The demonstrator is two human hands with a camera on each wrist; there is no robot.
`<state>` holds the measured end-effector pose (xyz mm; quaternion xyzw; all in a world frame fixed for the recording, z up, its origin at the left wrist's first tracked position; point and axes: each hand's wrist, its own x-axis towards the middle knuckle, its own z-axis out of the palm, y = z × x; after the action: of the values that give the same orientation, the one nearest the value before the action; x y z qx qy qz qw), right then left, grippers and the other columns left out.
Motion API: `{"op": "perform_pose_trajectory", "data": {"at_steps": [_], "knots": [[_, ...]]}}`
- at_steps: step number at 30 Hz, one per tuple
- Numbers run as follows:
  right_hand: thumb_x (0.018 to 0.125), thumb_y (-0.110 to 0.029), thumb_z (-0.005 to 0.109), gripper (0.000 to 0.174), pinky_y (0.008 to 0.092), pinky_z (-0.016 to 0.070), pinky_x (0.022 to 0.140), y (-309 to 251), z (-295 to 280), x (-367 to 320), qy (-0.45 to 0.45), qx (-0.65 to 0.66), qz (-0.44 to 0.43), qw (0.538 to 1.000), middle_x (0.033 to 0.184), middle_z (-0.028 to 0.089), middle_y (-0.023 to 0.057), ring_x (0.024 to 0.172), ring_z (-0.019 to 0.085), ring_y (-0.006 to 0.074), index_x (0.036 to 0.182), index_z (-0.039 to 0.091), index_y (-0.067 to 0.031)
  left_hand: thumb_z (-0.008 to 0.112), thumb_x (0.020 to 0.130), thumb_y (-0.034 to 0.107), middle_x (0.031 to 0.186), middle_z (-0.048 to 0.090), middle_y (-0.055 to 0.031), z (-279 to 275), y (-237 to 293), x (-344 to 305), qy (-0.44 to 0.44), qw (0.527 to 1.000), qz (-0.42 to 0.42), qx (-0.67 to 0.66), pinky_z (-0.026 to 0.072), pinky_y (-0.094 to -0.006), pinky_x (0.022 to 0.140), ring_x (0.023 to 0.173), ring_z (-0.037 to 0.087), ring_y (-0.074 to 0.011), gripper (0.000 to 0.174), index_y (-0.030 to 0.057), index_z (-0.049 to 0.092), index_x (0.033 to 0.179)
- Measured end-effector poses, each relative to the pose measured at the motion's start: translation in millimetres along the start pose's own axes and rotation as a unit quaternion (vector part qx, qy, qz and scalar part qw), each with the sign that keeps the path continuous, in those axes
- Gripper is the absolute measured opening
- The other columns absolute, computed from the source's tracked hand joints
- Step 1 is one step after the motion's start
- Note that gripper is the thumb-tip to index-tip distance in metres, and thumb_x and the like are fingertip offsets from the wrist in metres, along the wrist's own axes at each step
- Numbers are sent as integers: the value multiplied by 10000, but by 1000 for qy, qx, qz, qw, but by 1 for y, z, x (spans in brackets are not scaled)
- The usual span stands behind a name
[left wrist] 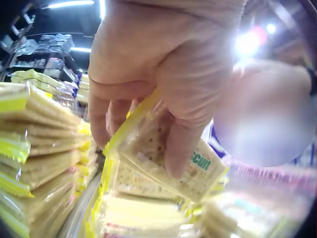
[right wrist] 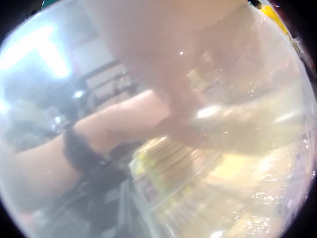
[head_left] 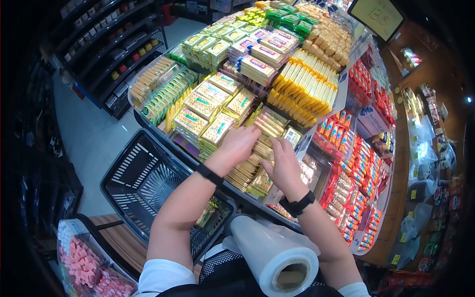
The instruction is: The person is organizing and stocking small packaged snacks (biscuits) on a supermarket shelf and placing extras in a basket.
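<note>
Left hand (head_left: 240,143) at frame centre, fingers curled pinching a biscuit pack (left wrist: 208,173), right hand (head_left: 283,166) just beside, on stacked packs (head_left: 245,174), its finger state unclear

Glossy plastic biscuit pack (left wrist: 207,171), black plastic basket (head_left: 124,166), smooth film roll (head_left: 267,246)

Shop aisle lit by strip lights (left wrist: 69,4).
A pale floor (head_left: 94,138) is bordered by dark shelving (head_left: 114,44) on the left; a wooden counter (head_left: 401,188) is set along the right, and a price screen (head_left: 378,17) is mounted above the display stand (head_left: 342,91).
</note>
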<state>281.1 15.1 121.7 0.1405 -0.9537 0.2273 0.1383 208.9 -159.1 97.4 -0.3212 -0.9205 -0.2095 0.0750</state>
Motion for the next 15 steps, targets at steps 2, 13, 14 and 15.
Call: {"op": "perform_pose_trajectory", "data": {"at_steps": [2,13,14,15], "knots": [[800,-92,720,517,444,482,922,3,-1,0,-18,8,4,1000,1182,576,182,1168,523,364,1275,533,-10,821,683,61,971,629,-93,-14,3,-8,2,980,-52,-191,517,-386,817,936,650,-291,438,86,608,1065],[893,-85,717,553,335,497,909,7,0,-13,-87,303,10,949,1247,603,130,1097,610,202,1385,470,-36,652,936,21,1354,532,-86,28,54,-55,165,663,-149,-715,447,-325,1051,1237,536,-156,561,22,381,1428],[884,-70,718,568,331,499,893,11,-2,-21,-100,292,10,951,1246,607,130,1091,613,204,1393,469,-38,634,940,1,1359,521,-80,21,58,-60,135,662,-169,-718,439,-327,1056,1241,530,-150,550,30,380,1427],[875,-56,720,583,328,502,878,13,-4,-25,-113,281,10,953,1244,612,129,1085,617,206,1401,469,-40,612,951,5,1348,524,-73,16,61,-61,174,656,-137,-722,432,-329,1060,1234,530,-146,529,32,380,1425]]}}
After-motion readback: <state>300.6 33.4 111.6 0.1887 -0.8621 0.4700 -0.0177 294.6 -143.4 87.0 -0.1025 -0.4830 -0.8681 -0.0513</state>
